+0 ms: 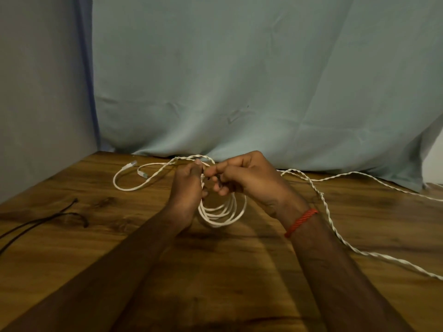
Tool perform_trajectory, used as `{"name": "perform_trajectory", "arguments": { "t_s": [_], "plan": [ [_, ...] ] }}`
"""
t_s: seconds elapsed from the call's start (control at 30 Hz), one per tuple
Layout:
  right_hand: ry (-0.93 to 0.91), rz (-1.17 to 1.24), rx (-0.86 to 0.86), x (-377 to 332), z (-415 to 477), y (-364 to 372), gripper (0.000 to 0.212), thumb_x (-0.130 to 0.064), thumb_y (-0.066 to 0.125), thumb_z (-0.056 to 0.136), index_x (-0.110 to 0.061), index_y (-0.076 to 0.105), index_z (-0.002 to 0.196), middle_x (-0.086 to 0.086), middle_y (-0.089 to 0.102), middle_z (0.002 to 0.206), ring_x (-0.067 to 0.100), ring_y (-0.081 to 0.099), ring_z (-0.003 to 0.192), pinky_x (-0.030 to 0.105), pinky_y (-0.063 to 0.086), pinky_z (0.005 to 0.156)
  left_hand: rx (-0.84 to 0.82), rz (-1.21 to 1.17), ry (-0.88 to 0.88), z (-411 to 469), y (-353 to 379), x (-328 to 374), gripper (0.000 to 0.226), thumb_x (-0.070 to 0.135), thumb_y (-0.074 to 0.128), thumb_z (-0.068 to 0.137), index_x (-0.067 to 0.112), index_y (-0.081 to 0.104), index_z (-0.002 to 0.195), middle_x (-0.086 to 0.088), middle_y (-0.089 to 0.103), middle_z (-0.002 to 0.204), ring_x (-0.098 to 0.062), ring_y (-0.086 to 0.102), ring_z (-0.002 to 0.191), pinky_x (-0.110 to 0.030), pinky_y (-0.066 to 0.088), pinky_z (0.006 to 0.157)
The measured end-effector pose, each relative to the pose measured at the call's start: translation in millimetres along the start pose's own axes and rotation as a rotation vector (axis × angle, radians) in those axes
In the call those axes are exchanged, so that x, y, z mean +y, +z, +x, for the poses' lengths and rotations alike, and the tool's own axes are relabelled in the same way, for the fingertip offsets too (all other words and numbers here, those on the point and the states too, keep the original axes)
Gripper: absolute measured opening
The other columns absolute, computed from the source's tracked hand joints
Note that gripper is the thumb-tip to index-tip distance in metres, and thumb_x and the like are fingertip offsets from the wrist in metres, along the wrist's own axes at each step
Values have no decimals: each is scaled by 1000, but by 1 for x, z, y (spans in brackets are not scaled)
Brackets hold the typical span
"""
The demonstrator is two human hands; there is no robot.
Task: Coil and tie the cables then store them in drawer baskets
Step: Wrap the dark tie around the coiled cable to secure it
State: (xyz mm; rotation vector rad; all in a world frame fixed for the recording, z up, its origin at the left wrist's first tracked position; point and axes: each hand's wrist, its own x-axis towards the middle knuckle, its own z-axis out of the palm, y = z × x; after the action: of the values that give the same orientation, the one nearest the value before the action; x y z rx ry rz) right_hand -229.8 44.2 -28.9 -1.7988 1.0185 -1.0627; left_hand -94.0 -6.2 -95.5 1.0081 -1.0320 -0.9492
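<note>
Both hands [215, 185] mid-table, clutching white coil [221, 212]

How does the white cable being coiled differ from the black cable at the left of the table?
The white cable hangs in several loops held up between the left hand and right hand; the black cable lies loose on the table, untouched. The white one is pale, with connector ends resting at the far left; the black one is dark and runs out of view. Both are thin.

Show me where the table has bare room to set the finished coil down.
Bare wood lies between the forearms at the near edge of the table, and at the near left below the black cable. It is crowded behind the left hand and right of the right hand, where white cable trails.
</note>
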Motion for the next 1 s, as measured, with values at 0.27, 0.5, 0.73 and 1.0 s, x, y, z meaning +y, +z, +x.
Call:
{"name": "perform_trajectory", "arguments": {
  "t_s": [0.27, 0.5, 0.73, 1.0],
  "plan": [
    [-211, -212, -16, 14, 3, -2, 29, 12, 65, 86, -4, 76, 108, 13, 77, 83, 24, 76, 75, 35, 61, 81, -63, -60, 60, -10, 0, 4, 36, 31, 46, 106, 9, 65, 85, 5, 57, 55, -4, 49, 43, -18, 36, 41],
    [-479, -485, 222, 18, 8, 0, 19, -14, 76, 85, -19, 81, 103, -1, 71, 85, 10, 65, 80, 28, 52, 72, -88, -5, 118, -9, 1, 0, 24, 18, 51, 103, 16, 74, 102, -11, 71, 86, -10, 59, 70, -20, 40, 48],
    [-218, -66, 323, 17, 5, 13, 27, -10, 81, 82, -19, 72, 106, 3, 77, 75, 11, 75, 72, 18, 55, 68, -68, 68, 144, -7, 2, -1, 26, 31, 49, 104, 15, 68, 101, -13, 72, 93, -18, 61, 73, -26, 43, 51],
    [-7, 262, 448, 19, 7, 12, 28, -8, 86, 75, -9, 61, 87, 18, 75, 80, 17, 71, 63, 21, 51, 51, 10, 100, 269, -12, 3, 2, 16, 26, 62, 99, 13, 67, 90, -9, 72, 85, -19, 63, 65, -28, 47, 47]
  ]
}}
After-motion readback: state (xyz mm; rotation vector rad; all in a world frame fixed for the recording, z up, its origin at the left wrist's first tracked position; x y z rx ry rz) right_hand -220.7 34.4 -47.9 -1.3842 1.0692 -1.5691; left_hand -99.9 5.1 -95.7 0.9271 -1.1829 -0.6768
